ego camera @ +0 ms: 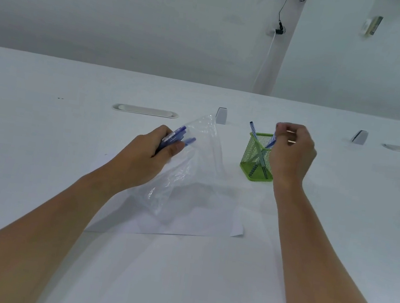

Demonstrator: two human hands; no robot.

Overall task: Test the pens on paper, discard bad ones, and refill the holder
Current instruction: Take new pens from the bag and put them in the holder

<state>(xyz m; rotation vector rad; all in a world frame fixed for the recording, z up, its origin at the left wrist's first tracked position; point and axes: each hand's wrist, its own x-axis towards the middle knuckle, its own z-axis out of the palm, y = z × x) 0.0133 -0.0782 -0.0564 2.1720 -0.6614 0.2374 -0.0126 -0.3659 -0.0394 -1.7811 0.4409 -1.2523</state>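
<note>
Head view: a white desk (39, 154) fills the lower frame, with a sheet of paper (210, 217) lying flat near its centre. At about 10 o'clock from the paper's middle, the left hand (153, 150) is closed around a bundle of blue pens (179, 135), their capped ends sticking out past the thumb toward 2 o'clock. The same hand also grips a clear plastic bag (191, 170), which drapes down from the hand onto the paper and rises to a crumpled peak at 12 o'clock.

At about 2 o'clock from the paper stands a green mesh holder (254, 156), upright on the desk just beyond the paper's far right corner. One blue pen (253, 128) leans inside it, its top tilted toward 11 o'clock above the rim. The right hand (292, 154) hovers at the holder's 3 o'clock side, fingers pinched narrowly on the top of a second pen (271, 142), whose lower end is down inside the holder, crossing the first. The two hands are well apart, with the bag between them.

Farther back, at 12 o'clock, a cable slot (145, 110) is set into the desk.
</note>
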